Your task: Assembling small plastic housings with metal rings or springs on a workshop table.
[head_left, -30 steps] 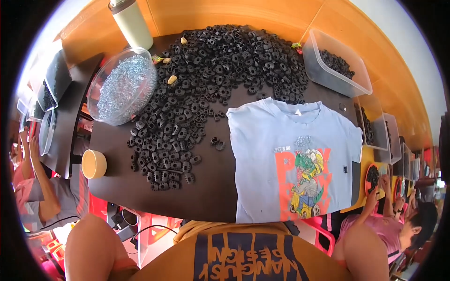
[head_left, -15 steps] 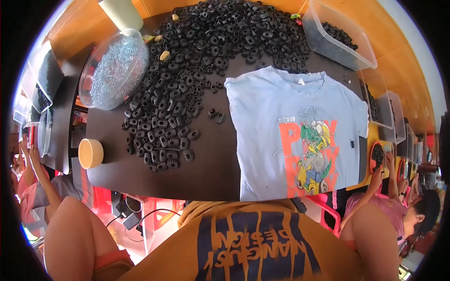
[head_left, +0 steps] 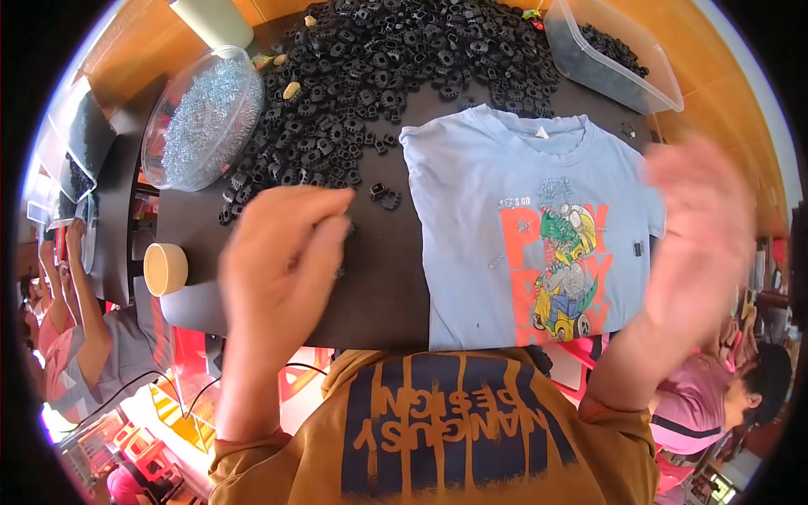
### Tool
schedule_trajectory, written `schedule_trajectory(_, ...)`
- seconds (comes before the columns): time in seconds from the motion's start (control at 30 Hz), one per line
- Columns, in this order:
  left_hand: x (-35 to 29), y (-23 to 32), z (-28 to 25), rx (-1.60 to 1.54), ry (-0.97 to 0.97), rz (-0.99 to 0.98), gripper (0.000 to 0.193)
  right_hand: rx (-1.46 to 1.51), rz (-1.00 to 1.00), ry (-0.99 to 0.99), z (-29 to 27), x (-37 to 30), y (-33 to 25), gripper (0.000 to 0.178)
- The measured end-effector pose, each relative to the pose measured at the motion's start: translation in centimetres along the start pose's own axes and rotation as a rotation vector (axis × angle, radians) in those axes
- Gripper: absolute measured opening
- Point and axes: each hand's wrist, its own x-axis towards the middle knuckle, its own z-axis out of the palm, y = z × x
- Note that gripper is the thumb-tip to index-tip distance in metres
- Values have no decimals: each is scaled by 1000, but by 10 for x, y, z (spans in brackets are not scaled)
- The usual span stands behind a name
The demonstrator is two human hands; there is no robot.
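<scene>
A clear tub and a yellow cup stand left, a clear bin far right. Black plastic pieces heap beyond the half-curled left hand; a blue T-shirt lies left of the blurred right hand. Whether either hand grips anything cannot be told.

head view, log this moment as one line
left hand: near black pieces; right hand: blurred, near blue t-shirt; holds: unclear; black pieces: heaped on table; yellow cup: table's left side
</scene>
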Motion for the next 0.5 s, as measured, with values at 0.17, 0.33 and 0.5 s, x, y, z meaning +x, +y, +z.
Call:
schedule_trajectory(0.17, 11, -30, 34, 401, -124, 210, 25, 69, 400, -218, 40, 0, 64, 21)
schedule_trajectory(0.33, 19, -39, 42, 438, -159, 265, 17, 13, 430, -449, 50, -1, 80, 16)
schedule_trajectory(0.5, 34, 5, 45, -201, -184, -64, 23, 37, 320, -484, 42, -8, 87, 18)
